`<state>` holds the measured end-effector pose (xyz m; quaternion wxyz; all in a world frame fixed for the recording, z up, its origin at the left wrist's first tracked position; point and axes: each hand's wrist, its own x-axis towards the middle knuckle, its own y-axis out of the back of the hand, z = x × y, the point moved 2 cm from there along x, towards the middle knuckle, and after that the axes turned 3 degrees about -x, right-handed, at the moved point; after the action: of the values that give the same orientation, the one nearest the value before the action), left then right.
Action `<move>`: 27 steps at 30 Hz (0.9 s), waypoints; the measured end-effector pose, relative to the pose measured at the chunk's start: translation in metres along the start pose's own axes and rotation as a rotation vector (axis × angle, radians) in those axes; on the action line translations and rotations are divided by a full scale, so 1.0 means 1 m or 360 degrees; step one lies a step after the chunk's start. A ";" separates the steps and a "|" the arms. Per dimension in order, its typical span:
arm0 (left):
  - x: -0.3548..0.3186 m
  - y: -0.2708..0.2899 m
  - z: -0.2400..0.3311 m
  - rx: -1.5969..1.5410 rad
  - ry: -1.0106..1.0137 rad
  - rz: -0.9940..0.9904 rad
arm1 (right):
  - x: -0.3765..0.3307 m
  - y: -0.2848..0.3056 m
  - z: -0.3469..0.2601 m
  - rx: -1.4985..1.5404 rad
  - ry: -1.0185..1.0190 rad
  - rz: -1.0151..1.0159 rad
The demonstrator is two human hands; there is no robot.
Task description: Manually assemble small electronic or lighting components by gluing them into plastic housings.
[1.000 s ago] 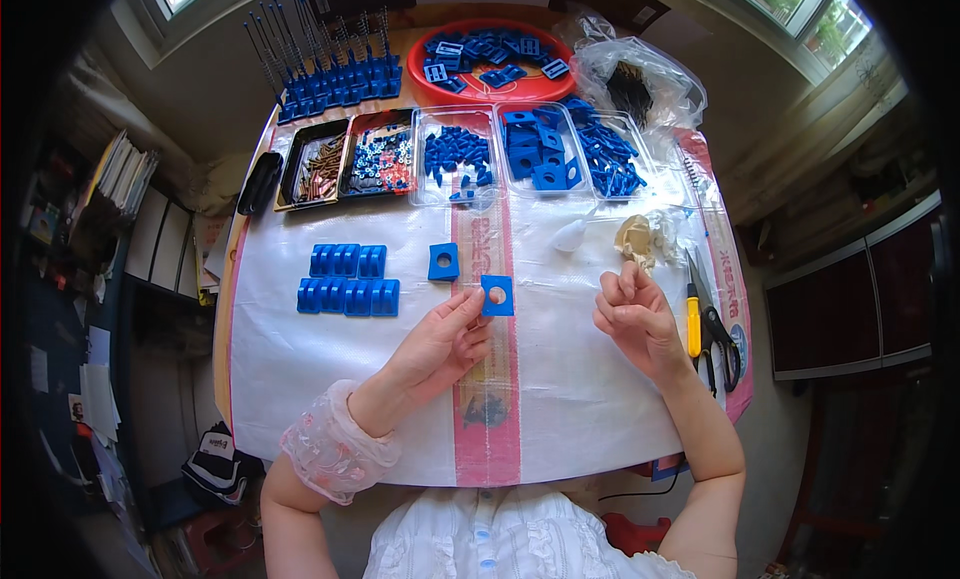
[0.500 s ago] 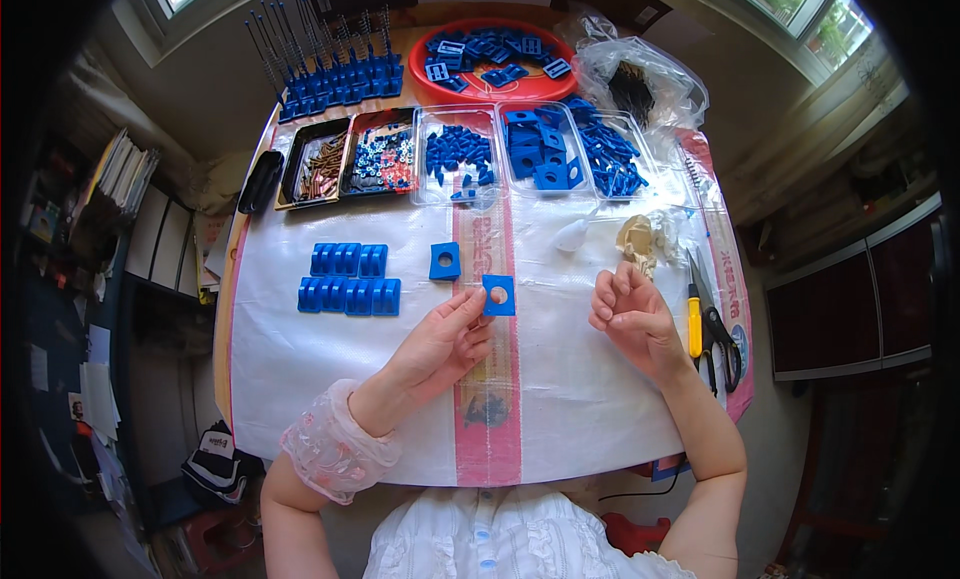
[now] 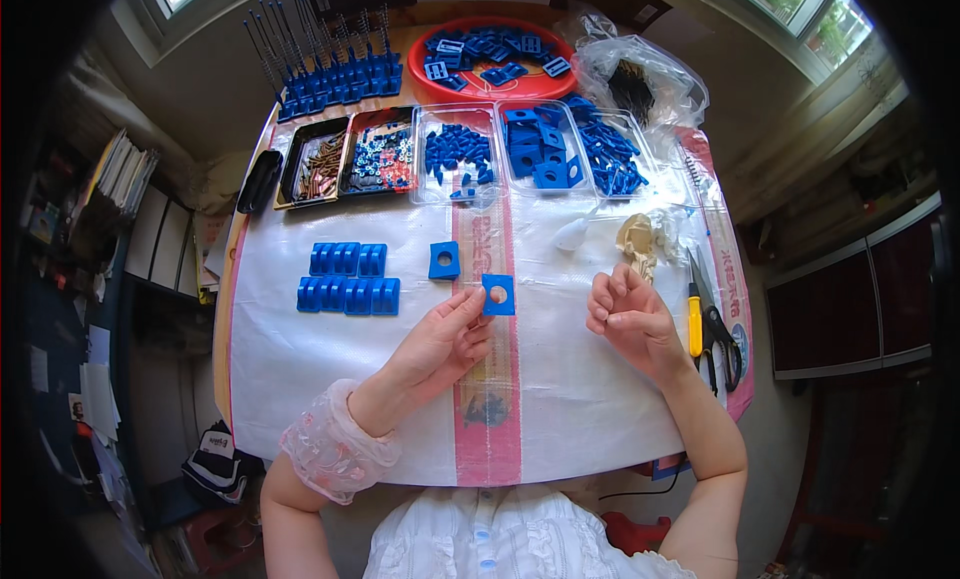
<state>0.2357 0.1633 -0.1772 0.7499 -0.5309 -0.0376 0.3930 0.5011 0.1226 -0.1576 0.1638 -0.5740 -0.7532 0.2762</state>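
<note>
Left hand: palm down on the white table cover, fingers loosely extended, fingertips touching the lower left edge of a flat blue square plate with a round centre hole. The plate lies flat on the pink stripe of the cover; the hand is not closed around it.

Right hand: raised just above the cover, fingers curled into a loose fist. Whether something small is pinched inside it cannot be told from this view.

Second blue square block: also with a centre hole, lying up and left of the first plate, apart from both hands.

Assembled blue pieces: two rows set side by side, left of the second block, well clear of the left hand.

Yellow-handled cutter and black-handled scissors: lying just beside each other, right of the right hand.

Small beige bundle: above the right hand, near a clear bag.

Far edge of table: clear trays of blue parts, two dark trays of small hardware, a red round tray of blue plates, and a group of blue bases with upright rods.
</note>
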 end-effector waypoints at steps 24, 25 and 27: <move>0.000 0.001 -0.001 0.0013 0.0001 0.0005 | -0.001 -0.001 0.001 0.0046 -0.0073 -0.0139; 0.000 0.002 -0.001 0.0009 0.0000 0.0009 | -0.001 -0.001 0.001 0.0032 -0.0071 -0.0143; 0.001 0.003 -0.002 0.0000 -0.0003 0.0017 | -0.001 -0.002 0.001 0.0014 -0.0059 -0.0150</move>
<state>0.2354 0.1631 -0.1806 0.7477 -0.5308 -0.0354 0.3976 0.4993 0.1213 -0.1567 0.1650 -0.5318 -0.7813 0.2820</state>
